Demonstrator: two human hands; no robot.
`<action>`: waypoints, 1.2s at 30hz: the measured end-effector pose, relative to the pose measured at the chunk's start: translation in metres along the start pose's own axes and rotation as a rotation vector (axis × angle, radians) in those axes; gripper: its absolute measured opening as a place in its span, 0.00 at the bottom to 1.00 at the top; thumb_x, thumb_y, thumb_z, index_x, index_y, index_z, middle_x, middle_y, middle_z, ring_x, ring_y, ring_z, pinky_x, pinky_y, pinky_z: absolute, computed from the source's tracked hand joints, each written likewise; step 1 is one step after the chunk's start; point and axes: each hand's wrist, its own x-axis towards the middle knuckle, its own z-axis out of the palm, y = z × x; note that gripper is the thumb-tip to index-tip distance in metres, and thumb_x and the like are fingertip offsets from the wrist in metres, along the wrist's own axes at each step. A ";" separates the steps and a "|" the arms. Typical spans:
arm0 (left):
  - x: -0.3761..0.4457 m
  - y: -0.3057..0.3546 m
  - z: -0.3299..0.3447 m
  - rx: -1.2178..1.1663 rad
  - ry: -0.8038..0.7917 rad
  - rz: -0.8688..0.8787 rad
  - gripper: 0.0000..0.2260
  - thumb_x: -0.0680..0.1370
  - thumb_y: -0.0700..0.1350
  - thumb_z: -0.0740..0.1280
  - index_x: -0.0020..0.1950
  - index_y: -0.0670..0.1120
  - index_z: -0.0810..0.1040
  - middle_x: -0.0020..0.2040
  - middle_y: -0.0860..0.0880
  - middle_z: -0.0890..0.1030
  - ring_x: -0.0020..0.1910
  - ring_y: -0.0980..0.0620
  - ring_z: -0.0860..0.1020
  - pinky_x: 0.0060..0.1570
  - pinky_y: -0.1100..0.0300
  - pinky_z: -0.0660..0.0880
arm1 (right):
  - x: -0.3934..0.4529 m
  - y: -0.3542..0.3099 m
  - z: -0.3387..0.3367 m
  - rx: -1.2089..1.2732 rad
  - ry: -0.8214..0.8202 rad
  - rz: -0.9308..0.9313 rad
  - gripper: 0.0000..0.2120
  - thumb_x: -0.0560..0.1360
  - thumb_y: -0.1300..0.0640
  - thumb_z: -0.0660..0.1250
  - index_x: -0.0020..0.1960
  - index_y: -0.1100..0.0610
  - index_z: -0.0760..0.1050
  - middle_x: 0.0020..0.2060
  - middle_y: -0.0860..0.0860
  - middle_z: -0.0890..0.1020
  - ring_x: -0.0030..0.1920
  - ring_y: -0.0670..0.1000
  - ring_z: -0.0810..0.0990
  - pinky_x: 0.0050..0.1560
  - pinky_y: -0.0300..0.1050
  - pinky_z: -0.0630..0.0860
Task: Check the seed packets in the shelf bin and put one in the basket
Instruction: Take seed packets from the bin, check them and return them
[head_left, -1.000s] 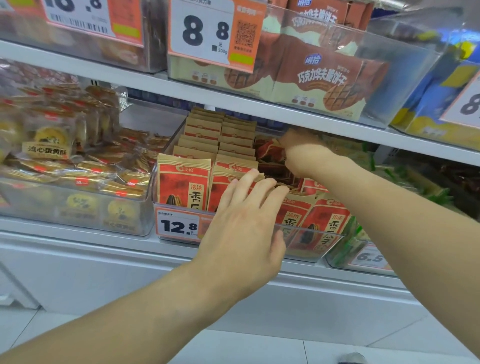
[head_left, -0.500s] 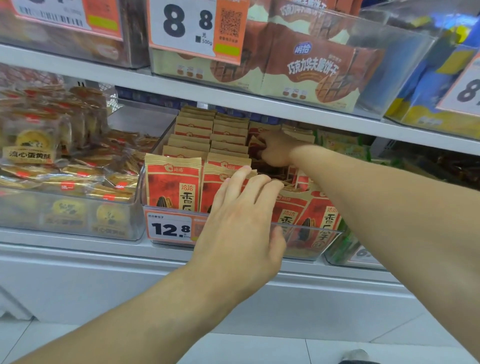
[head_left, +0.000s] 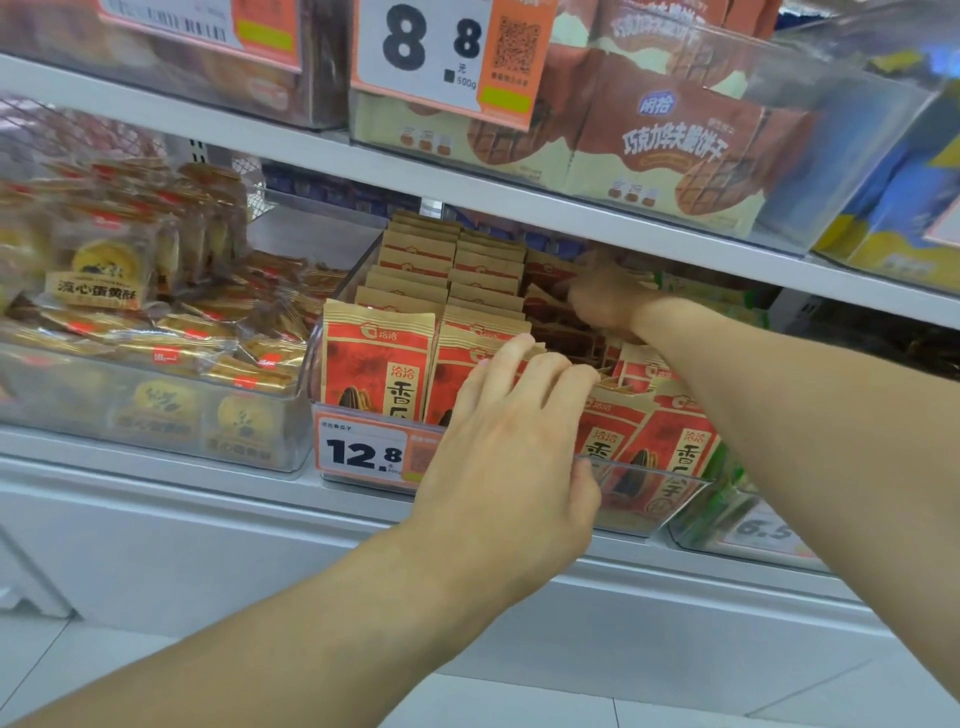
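red seed packets (head_left: 375, 364), upright rows, clear bin (head_left: 644, 512)

Clear plastic shelf bin (head_left: 644, 512), centre: rows of red-and-tan paper seed packets (head_left: 376, 366) standing upright, front ones printed with a sunflower seed; white-and-orange price tag "12.8" (head_left: 363, 453) on its front wall.
Left hand (head_left: 511, 457): fingers straight, laid over the front packets' tops, thumb near the bin's front wall.
Right hand (head_left: 605, 299): at 1 o'clock, deep among the rear packets; grip blurred.
Gold-wrapped pastry packs (head_left: 156, 332): neighbouring bin, 9 o'clock.
Brown-and-cream biscuit bags (head_left: 670, 145): upper shelf, 12 o'clock.
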 end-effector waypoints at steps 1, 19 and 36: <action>0.000 -0.001 0.000 0.002 -0.001 0.005 0.24 0.79 0.50 0.66 0.75 0.53 0.64 0.73 0.57 0.66 0.79 0.53 0.50 0.80 0.50 0.51 | -0.001 -0.001 0.001 -0.046 -0.006 -0.006 0.18 0.80 0.60 0.62 0.70 0.56 0.71 0.59 0.53 0.81 0.54 0.52 0.81 0.58 0.52 0.80; -0.006 -0.002 0.009 -0.124 0.197 -0.055 0.25 0.78 0.48 0.67 0.74 0.47 0.65 0.71 0.51 0.67 0.75 0.53 0.60 0.76 0.53 0.61 | -0.166 -0.002 -0.050 0.029 0.130 -0.336 0.19 0.79 0.63 0.68 0.69 0.56 0.75 0.60 0.47 0.84 0.60 0.40 0.81 0.66 0.38 0.76; -0.011 0.057 -0.013 -0.701 0.434 0.014 0.06 0.83 0.53 0.62 0.51 0.54 0.77 0.46 0.59 0.83 0.45 0.57 0.83 0.38 0.61 0.79 | -0.266 -0.006 -0.051 0.758 0.562 -0.482 0.09 0.75 0.53 0.74 0.52 0.46 0.76 0.47 0.46 0.80 0.44 0.48 0.81 0.44 0.41 0.78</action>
